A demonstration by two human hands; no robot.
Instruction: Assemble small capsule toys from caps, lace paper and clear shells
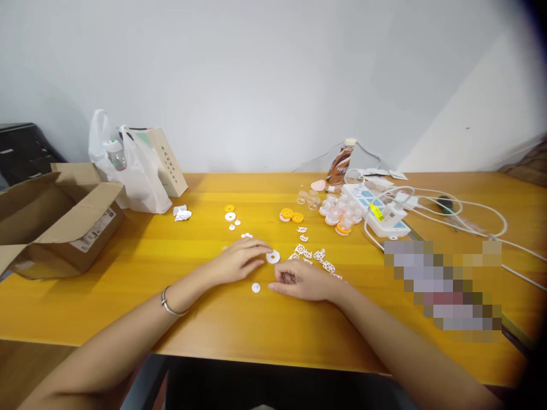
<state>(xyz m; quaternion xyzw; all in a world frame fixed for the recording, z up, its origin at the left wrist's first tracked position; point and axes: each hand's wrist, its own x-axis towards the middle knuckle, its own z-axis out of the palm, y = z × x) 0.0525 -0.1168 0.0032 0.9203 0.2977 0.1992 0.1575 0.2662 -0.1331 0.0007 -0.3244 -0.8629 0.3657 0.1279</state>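
Note:
My left hand [241,261] is low over the table, palm down, with its fingers stretched out and apart. Its fingertips reach the edge of a white toothed disc with a central hole [273,257]; whether they touch it I cannot tell. On the other side of that disc, my right hand [303,280] rests with fingers curled inward and the thumb pointing left. What the curled fingers hold, if anything, is hidden. A smaller white disc [256,288] lies between the hands, nearer to me. Several white cut-out pieces [328,266] are scattered beyond my right hand, which partly covers them.
Clear domes with orange bases [342,210] cluster at the right, beside a power strip [376,210], looping cables and a brown drink bottle [341,165]. Orange discs [297,217] lie mid-table. At left stand an open cardboard box [98,228] and a white plastic bag [145,182].

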